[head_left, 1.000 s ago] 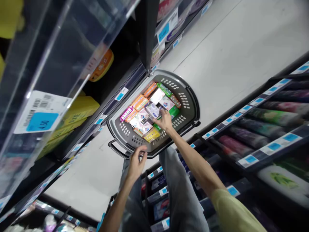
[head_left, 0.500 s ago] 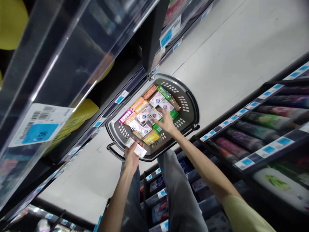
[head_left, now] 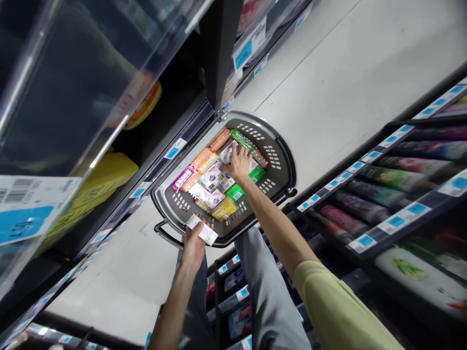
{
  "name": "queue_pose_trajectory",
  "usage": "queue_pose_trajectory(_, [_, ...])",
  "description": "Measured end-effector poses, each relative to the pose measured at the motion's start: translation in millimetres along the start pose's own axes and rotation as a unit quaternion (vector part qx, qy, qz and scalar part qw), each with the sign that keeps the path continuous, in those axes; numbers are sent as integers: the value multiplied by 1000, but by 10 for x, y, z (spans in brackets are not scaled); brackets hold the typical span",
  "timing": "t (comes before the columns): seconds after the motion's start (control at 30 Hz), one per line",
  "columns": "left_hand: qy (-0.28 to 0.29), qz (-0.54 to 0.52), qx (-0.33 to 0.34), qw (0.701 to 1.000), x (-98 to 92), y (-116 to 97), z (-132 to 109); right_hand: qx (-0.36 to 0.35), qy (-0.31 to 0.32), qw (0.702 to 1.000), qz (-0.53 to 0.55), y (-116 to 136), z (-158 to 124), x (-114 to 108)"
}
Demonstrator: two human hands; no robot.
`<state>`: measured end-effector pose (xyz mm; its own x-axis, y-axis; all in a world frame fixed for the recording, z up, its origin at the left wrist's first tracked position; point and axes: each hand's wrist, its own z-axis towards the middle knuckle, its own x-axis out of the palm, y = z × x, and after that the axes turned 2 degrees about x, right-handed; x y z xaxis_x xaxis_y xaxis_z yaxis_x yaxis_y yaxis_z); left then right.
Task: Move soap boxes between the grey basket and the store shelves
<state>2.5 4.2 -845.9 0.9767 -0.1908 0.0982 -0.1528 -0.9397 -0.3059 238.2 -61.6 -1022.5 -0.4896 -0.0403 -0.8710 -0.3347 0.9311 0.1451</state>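
Note:
A grey plastic shopping basket (head_left: 251, 214) stands on the floor with several small boxes and packs inside. My left hand (head_left: 194, 248) is closed on a small white box (head_left: 202, 230) at the basket's near rim, thumb on top. Inside the basket, my right hand (head_left: 239, 165) reaches down with fingers spread over a white box (head_left: 226, 154); whether it grips it I cannot tell. Around that hand lie orange packs (head_left: 206, 160), a purple pack (head_left: 183, 178), green packs (head_left: 235, 192), a yellow pack (head_left: 224, 209) and other white boxes (head_left: 211, 177).
A dark shelf with price labels (head_left: 175, 148) and yellow packs (head_left: 109, 177) runs along the left, close to the basket. Racks of bottles and tubes (head_left: 379, 180) line the right. Pale floor (head_left: 328, 63) extends beyond the basket. My legs (head_left: 270, 287) are just behind it.
My right hand has moved further into the basket, up and left, and now covers the white boxes near the far packs. My left hand keeps the white box at the near rim.

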Motion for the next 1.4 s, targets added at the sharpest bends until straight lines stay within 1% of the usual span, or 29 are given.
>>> queue_pose_trajectory(0.1, [10, 3, -1, 1000, 59, 38, -22, 16, -10, 1000, 4, -10, 16, -55])
queue_pose_trajectory(0.17, [16, 4, 0, 1000, 89, 56, -35, 11, -32, 999, 25, -20, -2, -134])
queue_pose_trajectory(0.23, [28, 6, 1, 1000, 105, 69, -42, 18, -60, 996, 57, -56, -84, -239])
queue_pose_trajectory(0.3, [35, 8, -1, 999, 107, 82, -41, 69, -87, 990, 82, -127, -225, -335])
queue_pose_trajectory(0.37, [28, 8, -3, 1000, 101, 97, -33, 158, -97, 978, 94, -220, -388, -385])
queue_pose_trajectory(0.43, [14, 11, -4, 1000, 96, 110, -27, 240, -77, 963, 99, -313, -523, -370])
queue_pose_trajectory(0.47, [10, 13, -5, 1000, 95, 114, -27, 268, -58, 957, 98, -351, -569, -341])
queue_pose_trajectory(0.5, [9, 15, -5, 1000, 95, 114, -30, 285, -39, 953, 93, -381, -598, -303])
queue_pose_trajectory(0.53, [10, 15, -5, 1000, 96, 110, -36, 287, -26, 954, 82, -402, -611, -260])
queue_pose_trajectory(0.57, [14, 16, -5, 1000, 96, 104, -43, 271, -20, 960, 65, -416, -610, -217])
queue_pose_trajectory(0.6, [19, 16, -4, 1000, 96, 94, -50, 235, -17, 971, 43, -424, -597, -178])
queue_pose_trajectory(0.67, [27, 18, 1, 999, 90, 70, -58, 113, -7, 994, -2, -434, -543, -113])
queue_pose_trajectory(0.73, [30, 22, 7, 999, 80, 43, -54, -10, 18, 999, -32, -456, -461, -67])
queue_pose_trajectory(0.77, [30, 22, 11, 999, 73, 30, -49, -40, 30, 998, -38, -474, -414, -48])
queue_pose_trajectory(0.8, [31, 22, 14, 999, 66, 19, -44, -41, 35, 998, -40, -497, -364, -31])
queue_pose_trajectory(0.9, [31, 19, 16, 999, 43, -13, -41, 43, 13, 998, -33, -565, -240, 0])
queue_pose_trajectory(0.93, [30, 17, 15, 999, 35, -24, -46, 65, 6, 997, -31, -579, -217, 0])
queue_pose_trajectory(0.97, [27, 15, 14, 999, 27, -35, -55, 72, 5, 997, -30, -585, -205, -7])
queue_pose_trajectory(1.0, [24, 12, 14, 1000, 18, -46, -65, 57, 10, 998, -31, -582, -204, -19])
queue_pose_trajectory(1.03, [22, 7, 12, 1000, 9, -59, -77, 17, 19, 999, -33, -569, -210, -37])
queue_pose_trajectory(1.07, [22, -1, 9, 1000, -1, -72, -88, -45, 31, 998, -36, -548, -220, -56])
queue_pose_trajectory(1.1, [23, -11, 4, 1000, -12, -86, -99, -124, 40, 991, -42, -518, -228, -75])
queue_pose_trajectory(1.13, [25, -22, -1, 999, -23, -100, -108, -212, 48, 975, -50, -481, -232, -89])
queue_pose_trajectory(1.2, [32, -37, -11, 999, -47, -127, -121, -371, 55, 924, -70, -387, -219, -97])
queue_pose_trajectory(1.23, [34, -41, -12, 999, -58, -139, -126, -429, 56, 898, -80, -331, -204, -89])
queue_pose_trajectory(1.3, [38, -40, -8, 998, -76, -158, -132, -505, 57, 856, -95, -203, -172, -47])
queue_pose_trajectory(1.33, [39, -40, -6, 998, -84, -165, -135, -525, 56, 843, -102, -131, -164, -18])
queue_pose_trajectory(1.4, [40, -40, -2, 998, -96, -174, -140, -541, 52, 832, -114, 25, -179, 46])
